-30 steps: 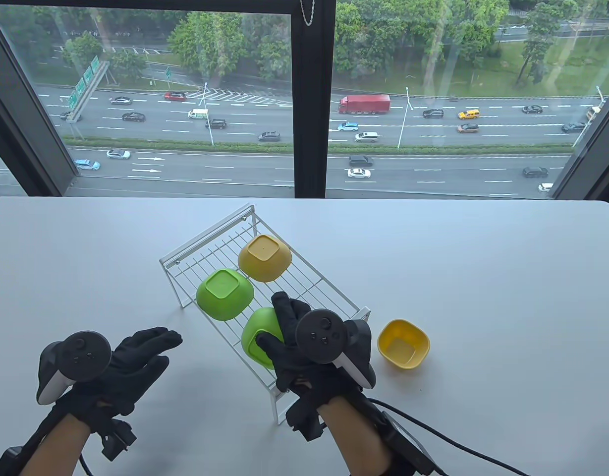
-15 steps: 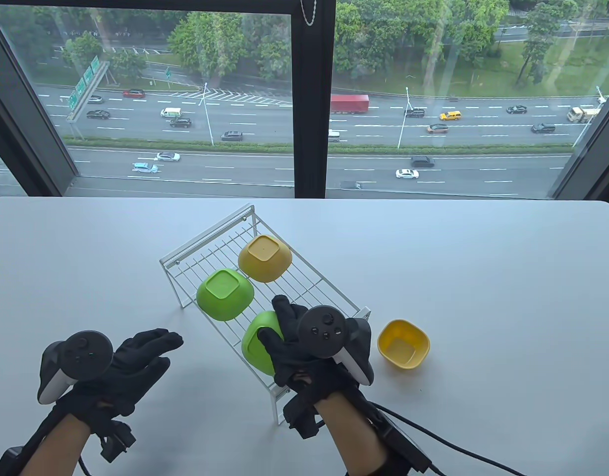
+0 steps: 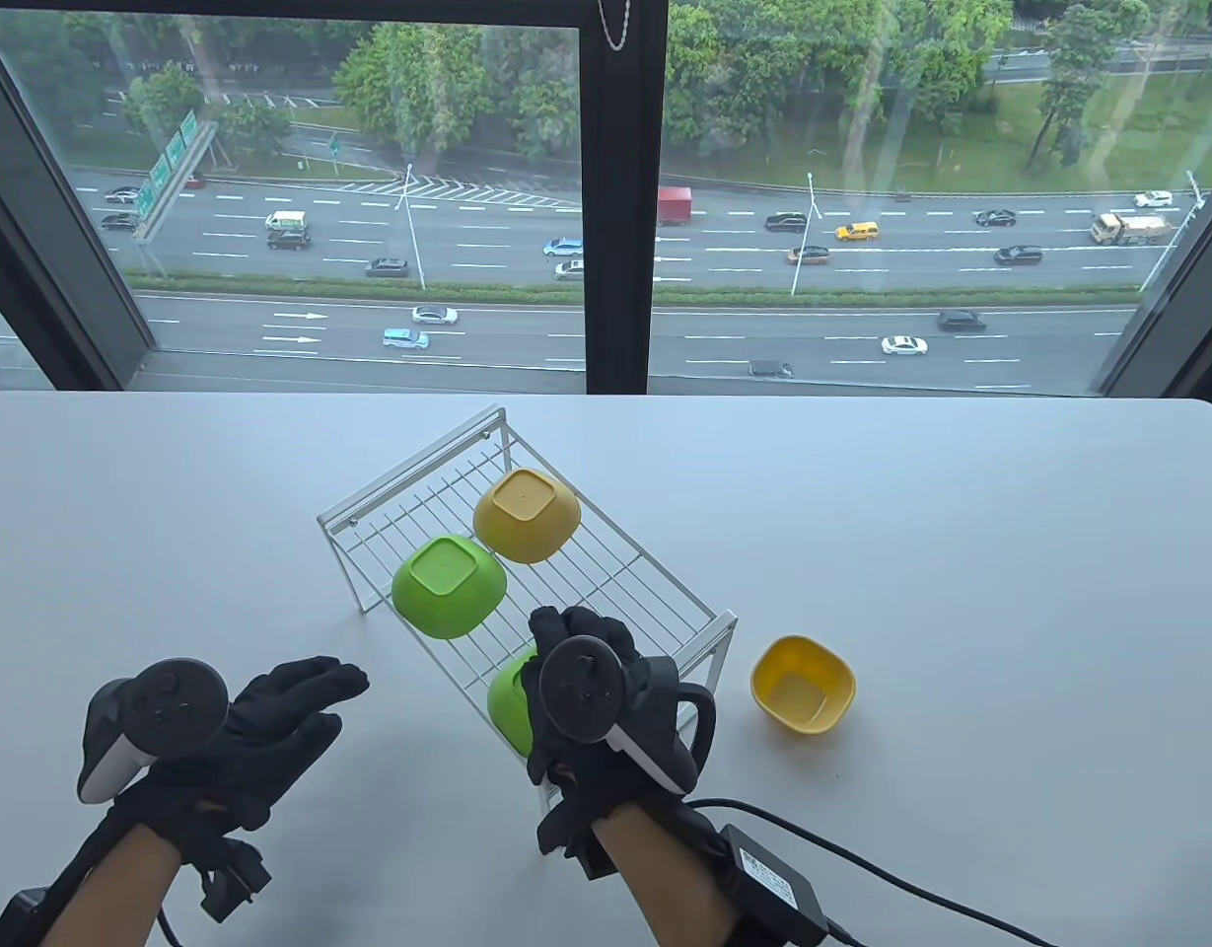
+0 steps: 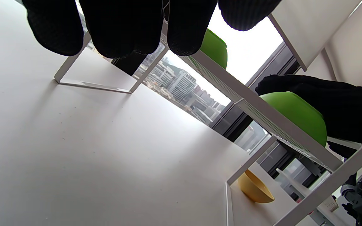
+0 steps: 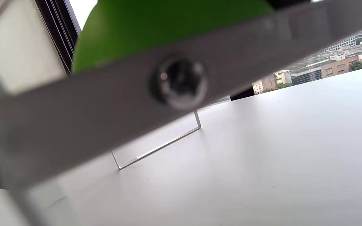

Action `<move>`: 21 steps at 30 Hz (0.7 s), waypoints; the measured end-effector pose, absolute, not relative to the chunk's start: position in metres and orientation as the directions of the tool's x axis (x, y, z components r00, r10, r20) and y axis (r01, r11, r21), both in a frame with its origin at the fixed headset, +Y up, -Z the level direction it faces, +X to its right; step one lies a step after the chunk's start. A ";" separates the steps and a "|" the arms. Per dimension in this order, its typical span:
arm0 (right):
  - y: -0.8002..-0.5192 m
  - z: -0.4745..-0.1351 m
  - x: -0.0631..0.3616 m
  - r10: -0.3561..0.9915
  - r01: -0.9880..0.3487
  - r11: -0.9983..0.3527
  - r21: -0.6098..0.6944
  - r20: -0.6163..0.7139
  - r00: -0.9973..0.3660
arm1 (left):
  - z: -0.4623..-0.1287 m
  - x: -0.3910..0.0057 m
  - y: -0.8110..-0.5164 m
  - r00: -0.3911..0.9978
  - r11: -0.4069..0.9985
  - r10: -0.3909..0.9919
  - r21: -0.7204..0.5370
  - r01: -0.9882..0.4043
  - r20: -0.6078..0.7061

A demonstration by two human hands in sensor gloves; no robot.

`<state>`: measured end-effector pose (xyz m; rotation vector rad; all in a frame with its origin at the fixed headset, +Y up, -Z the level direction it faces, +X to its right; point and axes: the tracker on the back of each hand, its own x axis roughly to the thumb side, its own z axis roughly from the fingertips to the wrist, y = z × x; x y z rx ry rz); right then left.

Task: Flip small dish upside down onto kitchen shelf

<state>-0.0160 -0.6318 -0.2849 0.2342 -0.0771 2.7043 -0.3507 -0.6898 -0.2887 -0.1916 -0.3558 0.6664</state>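
Observation:
A white wire kitchen shelf (image 3: 615, 582) stands mid-table. An upside-down yellow dish (image 3: 526, 513) and an upside-down green dish (image 3: 447, 584) sit on it. My right hand (image 3: 576, 681) lies over a second green dish (image 3: 510, 698) at the shelf's near end, covering most of it; the dish sits rim-down on the wires, also seen in the left wrist view (image 4: 297, 114) and close up in the right wrist view (image 5: 156, 28). A yellow dish (image 3: 803, 684) stands upright on the table right of the shelf. My left hand (image 3: 270, 705) is empty, fingers spread, left of the shelf.
The white table's (image 3: 1010, 552) far edge meets a large window. A black cable and box (image 3: 773, 878) trail from my right wrist. The shelf's front bar (image 5: 137, 103) fills the right wrist view.
My right hand has drawn back toward me and to the left over the near green dish, covering more of it. The left hand has barely moved.

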 end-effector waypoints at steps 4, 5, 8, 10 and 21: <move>-0.626 -0.281 -0.010 0.465 -0.479 -0.878 -0.006 0.231 -0.855 | -0.288 -0.350 -0.690 0.732 0.773 0.631 -0.286 -0.567 0.255; -0.623 -0.278 -0.008 0.465 -0.487 -0.873 -0.038 0.239 -0.853 | -0.288 -0.350 -0.690 0.733 0.773 0.631 -0.286 -0.566 0.254; -0.610 -0.271 0.009 0.439 -0.494 -0.857 -0.149 0.292 -0.850 | -0.288 -0.350 -0.690 0.735 0.773 0.631 -0.283 -0.567 0.250; -0.602 -0.267 0.023 0.439 -0.504 -0.845 -0.180 0.303 -0.846 | -0.287 -0.350 -0.690 0.738 0.775 0.629 -0.283 -0.566 0.246; -0.625 -0.254 0.147 0.477 -0.502 -0.826 -0.259 0.155 -0.865 | -0.286 -0.347 -0.692 0.754 0.786 0.613 -0.283 -0.550 0.238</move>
